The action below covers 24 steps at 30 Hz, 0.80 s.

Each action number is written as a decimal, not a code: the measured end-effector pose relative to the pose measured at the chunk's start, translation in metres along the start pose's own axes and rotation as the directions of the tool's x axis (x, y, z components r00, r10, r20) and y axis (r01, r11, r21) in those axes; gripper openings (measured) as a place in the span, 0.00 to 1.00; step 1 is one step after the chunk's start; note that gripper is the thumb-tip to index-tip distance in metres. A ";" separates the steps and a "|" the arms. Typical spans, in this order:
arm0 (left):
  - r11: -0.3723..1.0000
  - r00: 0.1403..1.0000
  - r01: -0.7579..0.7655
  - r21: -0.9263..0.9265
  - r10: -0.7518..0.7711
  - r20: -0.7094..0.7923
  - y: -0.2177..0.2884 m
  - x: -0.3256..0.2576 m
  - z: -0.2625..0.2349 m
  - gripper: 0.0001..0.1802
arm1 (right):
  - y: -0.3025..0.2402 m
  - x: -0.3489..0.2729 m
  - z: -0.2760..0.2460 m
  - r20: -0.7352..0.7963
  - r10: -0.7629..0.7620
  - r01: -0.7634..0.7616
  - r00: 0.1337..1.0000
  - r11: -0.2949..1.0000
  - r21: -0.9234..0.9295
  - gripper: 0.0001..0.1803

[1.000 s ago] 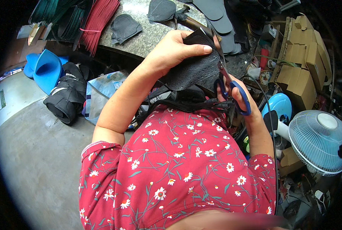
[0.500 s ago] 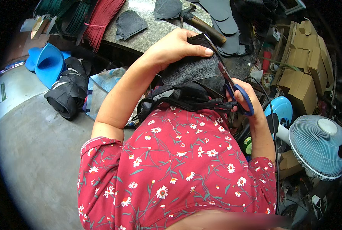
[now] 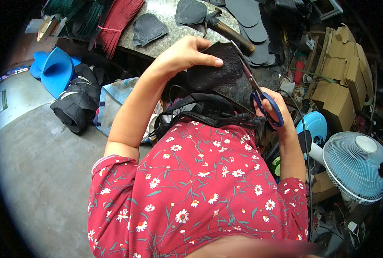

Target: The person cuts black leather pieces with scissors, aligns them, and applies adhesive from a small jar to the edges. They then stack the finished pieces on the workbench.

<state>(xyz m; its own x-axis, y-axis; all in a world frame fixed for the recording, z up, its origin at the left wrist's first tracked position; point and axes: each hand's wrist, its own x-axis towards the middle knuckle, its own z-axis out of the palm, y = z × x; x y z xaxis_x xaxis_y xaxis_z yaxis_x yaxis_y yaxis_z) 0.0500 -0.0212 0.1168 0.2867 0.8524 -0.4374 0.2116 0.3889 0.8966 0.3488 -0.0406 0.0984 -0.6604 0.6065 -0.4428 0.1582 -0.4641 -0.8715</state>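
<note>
A piece of black grained leather [image 3: 217,71] is pinched in my left hand [image 3: 185,56], with the thumb lying across its upper face and the other fingers hidden beneath. In my right hand [image 3: 274,103] is a pair of scissors [image 3: 251,77] with dark blue handles, the fingers through the loops. The blades point up and away, along the right edge of the leather; whether they touch it I cannot tell. On the stone-topped table beyond lie cut black leather pieces [image 3: 149,30], another leather stack [image 3: 190,12] and a hammer [image 3: 230,31] with a wooden handle.
Grey sole-shaped sheets [image 3: 253,36] lie beyond the hammer. Bundles of red strips [image 3: 118,26] hang over the table's left side. Cardboard boxes [image 3: 334,94] and a fan [image 3: 354,165] stand at right. A black cable [image 3: 308,172] runs past my right arm.
My left hand has drawn the leather slightly left and turned it, so its upper edge now stands away from the scissor tips. The scissors have stayed almost in place.
</note>
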 end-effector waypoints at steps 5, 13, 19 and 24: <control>0.809 0.998 -0.018 -0.588 -0.016 -0.054 -0.006 -0.005 0.020 0.20 | -0.002 0.008 0.005 0.017 -0.062 0.062 0.998 0.998 0.010 0.29; 0.809 0.976 -0.197 -0.554 0.107 -0.191 0.001 -0.001 0.030 0.16 | -0.008 0.023 0.012 -0.004 -0.081 0.080 0.997 0.990 -0.114 0.37; 0.799 0.972 -0.216 -0.561 0.119 -0.205 0.006 -0.005 0.046 0.13 | -0.003 0.033 0.020 0.033 -0.213 0.212 0.977 0.977 0.008 0.31; 0.814 0.978 -0.174 -0.554 0.076 -0.196 0.004 -0.007 0.044 0.14 | -0.007 0.027 0.019 0.092 -0.175 0.174 0.980 0.985 0.013 0.34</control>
<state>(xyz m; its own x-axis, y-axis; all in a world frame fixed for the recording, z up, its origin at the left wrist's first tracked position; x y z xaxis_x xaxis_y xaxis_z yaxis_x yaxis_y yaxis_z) 0.0900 -0.0406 0.1206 0.1133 0.9313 -0.3461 -0.3957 0.3618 0.8441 0.3160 -0.0330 0.0965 -0.7425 0.6163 -0.2626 0.0310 -0.3599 -0.9325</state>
